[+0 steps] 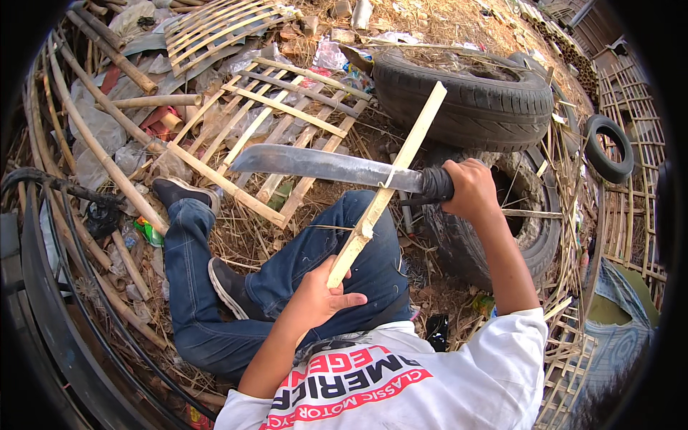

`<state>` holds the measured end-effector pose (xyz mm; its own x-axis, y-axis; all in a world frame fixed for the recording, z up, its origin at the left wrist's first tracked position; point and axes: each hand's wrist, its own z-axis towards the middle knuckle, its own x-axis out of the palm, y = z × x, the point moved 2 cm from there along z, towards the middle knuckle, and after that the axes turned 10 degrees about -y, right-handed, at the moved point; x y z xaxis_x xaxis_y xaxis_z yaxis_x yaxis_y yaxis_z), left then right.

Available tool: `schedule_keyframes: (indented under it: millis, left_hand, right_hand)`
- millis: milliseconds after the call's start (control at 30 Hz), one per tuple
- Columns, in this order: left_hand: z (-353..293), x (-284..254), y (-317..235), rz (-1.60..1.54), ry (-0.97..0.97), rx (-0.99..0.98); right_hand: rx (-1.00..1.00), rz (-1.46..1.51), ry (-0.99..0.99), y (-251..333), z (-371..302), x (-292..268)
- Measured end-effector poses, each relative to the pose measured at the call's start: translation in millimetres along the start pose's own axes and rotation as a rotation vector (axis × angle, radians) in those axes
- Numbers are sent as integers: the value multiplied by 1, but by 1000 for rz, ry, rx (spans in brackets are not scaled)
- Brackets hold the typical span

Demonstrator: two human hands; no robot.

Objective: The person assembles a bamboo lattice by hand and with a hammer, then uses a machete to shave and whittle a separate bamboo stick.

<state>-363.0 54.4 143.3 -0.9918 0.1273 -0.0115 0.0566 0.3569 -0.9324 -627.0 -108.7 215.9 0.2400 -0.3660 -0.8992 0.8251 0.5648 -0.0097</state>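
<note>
My left hand [319,299] is closed round the lower part of a split bamboo strip [411,147], which slants up and to the right across my lap. A knot juts from the strip just above my grip. In my right hand [471,189] is a machete [322,166], gripped by its dark wrapped handle. Its broad, worn blade points left and lies across the strip, touching or nearly touching it at about mid-length. A pale sliver curls from the strip beside the blade. My left thumb sticks out to the right.
Two stacked tyres [466,97] stand close beyond my right hand. Bamboo lattice panels [287,118] lie ahead, over plastic litter and dry straw. Long bamboo poles [100,154] and a black metal frame [61,330] line the left. A smaller tyre [609,148] leans at far right.
</note>
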Motion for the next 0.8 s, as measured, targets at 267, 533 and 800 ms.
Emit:
schedule_keyframes:
  millis: [267, 533, 800]
  left_hand:
    - [15, 15, 5, -33, -19, 76]
    - [15, 7, 6, -2, -10, 89]
    - [8, 4, 15, 119, -43, 134]
  right_hand:
    - [-109, 138, 65, 26, -8, -3]
    - [350, -145, -3, -39, -3, -22]
    - [-38, 103, 110, 0, -8, -6]
